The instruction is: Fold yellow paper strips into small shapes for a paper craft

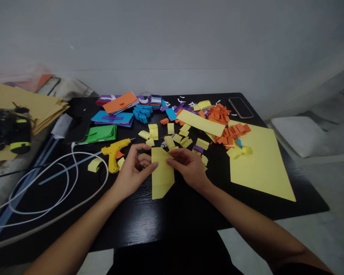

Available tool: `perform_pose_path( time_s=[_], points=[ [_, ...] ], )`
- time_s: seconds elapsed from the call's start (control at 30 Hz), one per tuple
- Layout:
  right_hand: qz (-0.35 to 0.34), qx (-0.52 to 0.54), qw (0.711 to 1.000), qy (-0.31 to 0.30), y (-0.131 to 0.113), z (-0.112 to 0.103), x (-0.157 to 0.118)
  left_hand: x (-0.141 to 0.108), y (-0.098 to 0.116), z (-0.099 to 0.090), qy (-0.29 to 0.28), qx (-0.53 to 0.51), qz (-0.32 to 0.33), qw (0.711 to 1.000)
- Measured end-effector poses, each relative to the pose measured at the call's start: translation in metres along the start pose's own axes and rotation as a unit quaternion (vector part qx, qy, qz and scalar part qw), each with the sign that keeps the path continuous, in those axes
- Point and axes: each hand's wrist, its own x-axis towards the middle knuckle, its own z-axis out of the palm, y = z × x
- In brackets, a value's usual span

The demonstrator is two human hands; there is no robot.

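Observation:
A folded piece of yellow paper (pixel 163 177) with slanted corners on its right side is held upright over the front of the black table. My left hand (pixel 134 166) pinches its left edge between thumb and fingers. On the opposite edge, near the top, my right hand (pixel 189 166) grips it the same way. Just behind the hands lie several small folded yellow paper pieces (pixel 169 142). A yellow glue gun (pixel 114 154) rests left of my left hand, its nozzle pointing to the back right.
Folded orange paper pieces (pixel 219 114), a large yellow sheet (pixel 260 168) and a phone (pixel 240 107) lie to the right. At the back left are a blue paper stack (pixel 113 118) and green paper (pixel 101 133). A white cable (pixel 70 191) loops across the left side.

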Motion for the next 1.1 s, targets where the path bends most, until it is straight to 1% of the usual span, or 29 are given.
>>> perform_pose_path(
  time_s=[0.23, 0.33, 0.47, 0.53, 0.6, 0.67, 0.73, 0.8, 0.9, 0.97, 1.03, 1.1],
  points=[
    [0.006, 0.000, 1.000, 0.018, 0.000, 0.000, 0.000, 0.001, 0.001, 0.002, 0.016, 0.000, 0.011, 1.000],
    [0.001, 0.004, 1.000, 0.010, 0.000, 0.000, -0.001, 0.001, 0.000, 0.000, 0.000, 0.002, 0.030, 1.000],
    [-0.009, 0.000, 1.000, -0.001, -0.003, -0.001, -0.001, 0.000, 0.001, -0.003, -0.025, 0.064, 0.047, 0.997],
    [-0.013, -0.009, 1.000, -0.010, -0.006, -0.001, -0.002, 0.000, 0.002, -0.005, -0.021, 0.100, 0.044, 0.994],
    [-0.012, -0.014, 1.000, -0.022, -0.010, -0.002, -0.004, 0.000, 0.003, -0.006, -0.009, 0.115, 0.044, 0.992],
    [0.003, 0.001, 0.999, -0.035, -0.013, -0.003, -0.005, 0.000, 0.003, -0.006, 0.002, 0.119, 0.050, 0.992],
    [0.036, 0.037, 0.998, -0.044, -0.015, -0.003, -0.005, 0.000, 0.002, -0.006, 0.006, 0.131, 0.059, 0.990],
    [0.075, 0.064, 0.994, -0.049, -0.015, -0.002, -0.004, -0.001, 0.001, -0.007, -0.004, 0.158, 0.072, 0.985],
    [0.110, 0.043, 0.991, -0.063, -0.013, -0.001, -0.002, -0.002, 0.001, -0.009, -0.029, 0.206, 0.097, 0.973],
    [0.115, 0.024, 0.991, -0.068, -0.011, -0.001, -0.002, -0.003, 0.002, -0.011, -0.041, 0.226, 0.106, 0.967],
    [0.109, 0.014, 0.992, -0.062, -0.010, -0.001, -0.002, -0.004, 0.004, -0.011, -0.048, 0.225, 0.094, 0.969],
    [0.093, 0.007, 0.994, -0.051, -0.009, -0.002, -0.002, -0.005, 0.005, -0.008, -0.040, 0.179, 0.071, 0.980]
  ],
)
